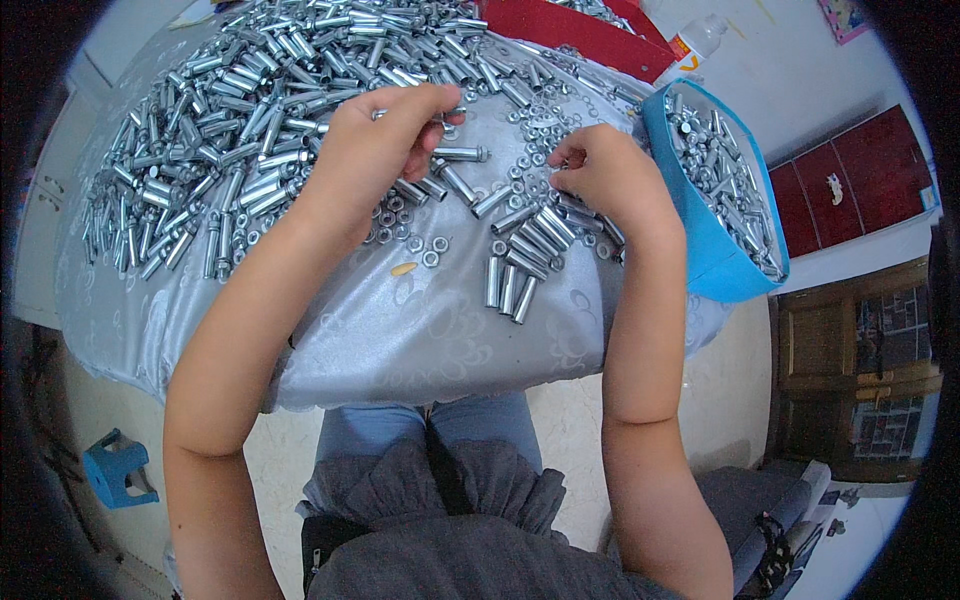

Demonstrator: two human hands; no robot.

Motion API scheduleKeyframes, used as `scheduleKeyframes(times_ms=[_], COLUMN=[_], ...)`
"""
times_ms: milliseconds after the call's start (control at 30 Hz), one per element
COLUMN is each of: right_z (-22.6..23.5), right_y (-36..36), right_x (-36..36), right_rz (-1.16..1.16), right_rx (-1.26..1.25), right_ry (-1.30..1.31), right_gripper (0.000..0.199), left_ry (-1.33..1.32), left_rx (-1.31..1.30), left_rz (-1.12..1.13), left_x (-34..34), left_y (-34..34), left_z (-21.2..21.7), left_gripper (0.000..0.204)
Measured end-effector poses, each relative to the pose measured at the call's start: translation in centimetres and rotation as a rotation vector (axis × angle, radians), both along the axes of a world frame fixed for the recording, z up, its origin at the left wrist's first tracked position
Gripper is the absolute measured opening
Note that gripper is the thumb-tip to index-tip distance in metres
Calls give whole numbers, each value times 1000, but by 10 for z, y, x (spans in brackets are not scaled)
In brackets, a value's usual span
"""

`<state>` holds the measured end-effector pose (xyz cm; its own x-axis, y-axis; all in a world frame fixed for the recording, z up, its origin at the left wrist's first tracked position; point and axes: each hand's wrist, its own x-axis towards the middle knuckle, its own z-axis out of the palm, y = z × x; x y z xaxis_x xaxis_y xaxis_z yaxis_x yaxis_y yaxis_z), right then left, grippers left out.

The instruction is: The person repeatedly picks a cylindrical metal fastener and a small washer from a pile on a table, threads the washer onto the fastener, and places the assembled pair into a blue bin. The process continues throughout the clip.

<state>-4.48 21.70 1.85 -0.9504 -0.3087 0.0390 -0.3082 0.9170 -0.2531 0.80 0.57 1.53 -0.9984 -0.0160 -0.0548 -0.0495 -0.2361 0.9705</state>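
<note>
Left hand (385,135): fingers curled in, thumb and forefinger drawn nearly together; a glint of metal shows at the fingertips, though from where I stand I cannot tell whether it is gripped or lies behind; right hand (610,175): fingers bent and close together, tips low over the loose nuts (538,159), any hold there hidden from me; sleeve bolt (460,154) located on the table just below the left fingertips, long axis running nearly left to right, nut end pointing right; the left forearm slants up and rightward, wrist bent; the right forearm rises almost straight, its hand turned inward with fingers pointing left; between the forearms, a group of plain sleeves (508,290), the nearest three pointing toward the person; a large heap of bolts (250,100) covers the far left of the silvery tablecloth (400,350); beyond the right hand, a filled blue container (715,270); at the far edge, a red box (580,25) beside a white bottle (702,38).
</note>
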Motion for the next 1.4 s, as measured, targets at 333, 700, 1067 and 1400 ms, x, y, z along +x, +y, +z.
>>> scheduleKeyframes(times_ms=[333, 700, 1067, 1400], right_z=[-1, -10, 0, 0], right_y=[-4, -4, -29, -39], right_x=[0, 0, 10, 7], right_rz=[32, 131, 558, 593], right_rx=[78, 232, -797, -1052], right_ry=[0, 52, -328, -663], right_gripper=[13, 19, 18, 21], left_ry=[-15, -14, -99, 6], left_rx=[-8, -26, 52, 70], left_rz=[-14, -6, -36, -139], left_x=[-1, -2, -4, -3], left_y=[1, 2, 3, 0], left_z=[-6, -7, -9, -12], left_gripper=[24, 24, 23, 23])
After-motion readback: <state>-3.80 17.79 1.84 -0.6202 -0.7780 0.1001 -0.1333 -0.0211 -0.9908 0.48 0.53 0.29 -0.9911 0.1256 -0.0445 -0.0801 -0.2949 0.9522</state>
